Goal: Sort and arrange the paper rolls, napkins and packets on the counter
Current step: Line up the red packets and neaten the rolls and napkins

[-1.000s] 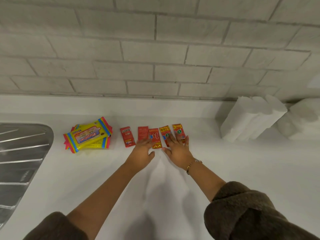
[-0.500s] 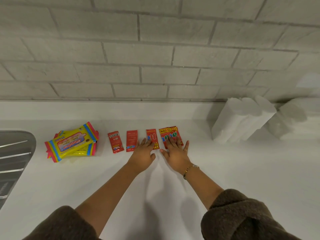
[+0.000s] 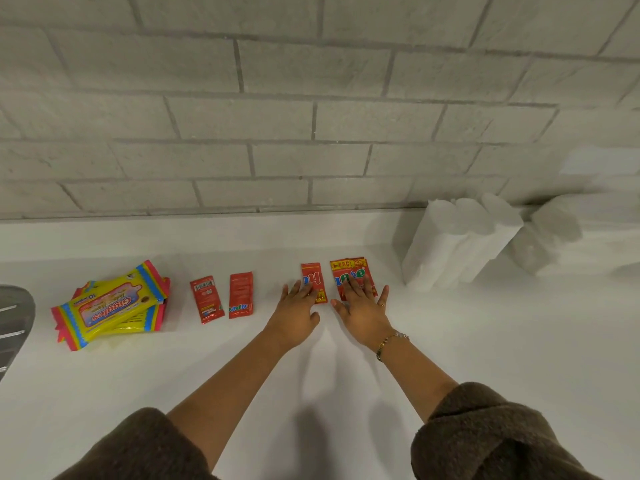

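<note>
Right hand [image 3: 363, 311], fingers spread flat, presses the stacked packets [image 3: 349, 273], now overlapped where they lay apart. Left hand [image 3: 298, 313], equally flat, brings a third packet [image 3: 311, 277] alongside. Grouping is advancing; two loose packets [image 3: 206, 299] remain well left of the hands.

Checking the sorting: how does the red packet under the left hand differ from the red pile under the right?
The red packet is single and narrow; the red pile looks like overlapped packets, wider. The packet's yellow sits at its near end, the pile's at its far end. Both lie flat on the counter.
</note>
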`<action>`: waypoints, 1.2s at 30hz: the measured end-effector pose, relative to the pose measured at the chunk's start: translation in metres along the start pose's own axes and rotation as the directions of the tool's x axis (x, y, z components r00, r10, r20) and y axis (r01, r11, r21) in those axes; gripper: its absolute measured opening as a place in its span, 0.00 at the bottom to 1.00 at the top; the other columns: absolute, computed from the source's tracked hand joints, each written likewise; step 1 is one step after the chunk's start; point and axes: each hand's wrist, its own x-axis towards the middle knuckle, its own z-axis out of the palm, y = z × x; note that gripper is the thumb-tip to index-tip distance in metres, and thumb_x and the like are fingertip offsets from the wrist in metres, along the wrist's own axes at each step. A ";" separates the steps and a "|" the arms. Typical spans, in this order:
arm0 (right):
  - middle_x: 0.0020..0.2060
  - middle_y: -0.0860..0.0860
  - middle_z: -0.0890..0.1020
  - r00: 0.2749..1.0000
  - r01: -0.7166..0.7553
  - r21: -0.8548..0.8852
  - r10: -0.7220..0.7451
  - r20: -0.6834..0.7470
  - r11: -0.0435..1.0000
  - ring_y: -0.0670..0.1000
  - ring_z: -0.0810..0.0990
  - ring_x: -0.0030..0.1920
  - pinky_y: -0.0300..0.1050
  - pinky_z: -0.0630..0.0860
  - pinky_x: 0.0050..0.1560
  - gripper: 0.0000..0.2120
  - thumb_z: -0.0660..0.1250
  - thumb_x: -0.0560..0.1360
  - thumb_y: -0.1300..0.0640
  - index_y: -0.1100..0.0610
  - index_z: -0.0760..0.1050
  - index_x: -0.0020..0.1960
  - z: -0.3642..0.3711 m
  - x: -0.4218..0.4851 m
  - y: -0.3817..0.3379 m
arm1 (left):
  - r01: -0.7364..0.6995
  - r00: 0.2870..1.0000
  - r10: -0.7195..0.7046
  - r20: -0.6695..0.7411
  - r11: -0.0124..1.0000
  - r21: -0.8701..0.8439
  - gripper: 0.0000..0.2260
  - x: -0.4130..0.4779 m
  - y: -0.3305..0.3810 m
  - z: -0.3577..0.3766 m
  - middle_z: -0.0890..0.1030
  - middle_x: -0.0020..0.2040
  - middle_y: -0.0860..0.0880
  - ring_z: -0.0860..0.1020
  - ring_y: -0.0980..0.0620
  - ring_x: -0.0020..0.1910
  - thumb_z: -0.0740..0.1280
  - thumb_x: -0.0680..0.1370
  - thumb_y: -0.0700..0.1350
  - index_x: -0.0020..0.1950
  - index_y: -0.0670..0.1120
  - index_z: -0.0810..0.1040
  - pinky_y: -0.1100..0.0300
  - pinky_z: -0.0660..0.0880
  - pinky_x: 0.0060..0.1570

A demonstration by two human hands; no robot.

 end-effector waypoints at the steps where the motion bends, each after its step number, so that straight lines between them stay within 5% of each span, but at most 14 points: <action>1: 0.76 0.50 0.49 1.000 0.004 0.013 -0.004 -0.004 1.000 0.54 0.40 0.76 0.61 0.27 0.65 0.56 0.18 0.56 0.26 0.53 0.45 0.76 0.000 0.000 0.002 | -0.008 1.000 0.008 -0.001 1.000 -0.005 0.25 0.001 0.003 0.000 0.51 0.78 0.47 0.46 0.46 0.77 0.55 0.81 0.48 0.76 0.46 0.52 0.51 0.40 0.74; 3: 0.76 0.51 0.50 1.000 -0.002 0.042 0.003 -0.027 0.999 0.53 0.41 0.76 0.60 0.27 0.65 0.62 0.15 0.50 0.26 0.53 0.47 0.75 0.000 0.000 0.004 | -0.018 1.000 0.018 -0.005 1.000 -0.018 0.25 0.003 0.007 0.000 0.52 0.78 0.46 0.46 0.46 0.77 0.55 0.81 0.48 0.76 0.46 0.52 0.51 0.40 0.74; 10: 0.76 0.52 0.52 0.997 -0.001 0.092 0.008 -0.076 0.996 0.53 0.41 0.76 0.61 0.29 0.67 0.61 0.17 0.52 0.25 0.54 0.50 0.75 -0.002 -0.005 0.010 | -0.048 0.999 0.048 -0.003 0.999 -0.008 0.26 0.011 0.018 0.003 0.52 0.78 0.46 0.46 0.45 0.77 0.55 0.80 0.48 0.76 0.47 0.51 0.50 0.40 0.74; 16: 0.76 0.53 0.52 0.998 0.014 0.109 -0.007 -0.069 0.994 0.55 0.41 0.76 0.62 0.31 0.69 0.39 0.36 0.72 0.32 0.54 0.51 0.75 -0.012 -0.012 0.002 | -0.057 0.994 0.057 -0.096 0.998 0.002 0.26 0.010 0.016 -0.003 0.52 0.78 0.46 0.47 0.44 0.77 0.55 0.80 0.49 0.76 0.46 0.52 0.50 0.40 0.74; 18: 0.76 0.52 0.51 0.997 0.052 0.095 -0.047 -0.057 0.994 0.55 0.41 0.76 0.61 0.31 0.70 0.31 0.43 0.78 0.39 0.54 0.50 0.75 -0.011 -0.012 -0.008 | -0.025 0.990 0.023 -0.140 1.000 -0.018 0.25 0.003 0.004 -0.010 0.53 0.78 0.45 0.47 0.45 0.77 0.55 0.80 0.49 0.76 0.46 0.54 0.50 0.40 0.74; 24: 0.76 0.49 0.49 0.968 0.250 0.053 -0.250 0.001 0.967 0.53 0.39 0.76 0.58 0.29 0.68 0.29 0.46 0.79 0.41 0.54 0.49 0.75 0.010 -0.008 -0.067 | 0.170 0.931 -0.207 -0.300 0.975 -0.143 0.22 -0.050 -0.070 -0.020 0.61 0.75 0.42 0.56 0.44 0.75 0.57 0.80 0.45 0.73 0.41 0.61 0.51 0.49 0.75; 27: 0.76 0.49 0.49 0.938 0.342 0.037 -0.344 0.040 0.939 0.52 0.38 0.75 0.60 0.29 0.69 0.36 0.38 0.74 0.35 0.53 0.48 0.75 0.020 -0.007 -0.101 | 0.250 0.906 -0.311 -0.287 0.941 -0.230 0.22 -0.077 -0.101 -0.017 0.62 0.74 0.41 0.57 0.43 0.75 0.58 0.79 0.42 0.73 0.40 0.62 0.51 0.48 0.74; 32: 0.76 0.49 0.51 0.907 0.413 0.037 -0.414 0.074 0.910 0.53 0.39 0.76 0.60 0.28 0.68 0.28 0.48 0.79 0.43 0.54 0.48 0.75 0.033 -0.006 -0.139 | 0.272 0.885 -0.354 -0.304 0.920 -0.281 0.22 -0.098 -0.123 -0.011 0.63 0.74 0.40 0.58 0.41 0.74 0.61 0.78 0.40 0.72 0.41 0.64 0.50 0.51 0.74; 36: 0.76 0.50 0.51 0.902 0.418 0.013 -0.417 0.111 0.908 0.53 0.40 0.76 0.62 0.29 0.68 0.30 0.44 0.78 0.39 0.54 0.49 0.75 0.038 -0.004 -0.145 | 0.282 0.908 -0.333 -0.254 0.934 -0.217 0.22 -0.098 -0.127 -0.007 0.62 0.75 0.42 0.56 0.43 0.75 0.58 0.79 0.43 0.73 0.42 0.62 0.50 0.48 0.74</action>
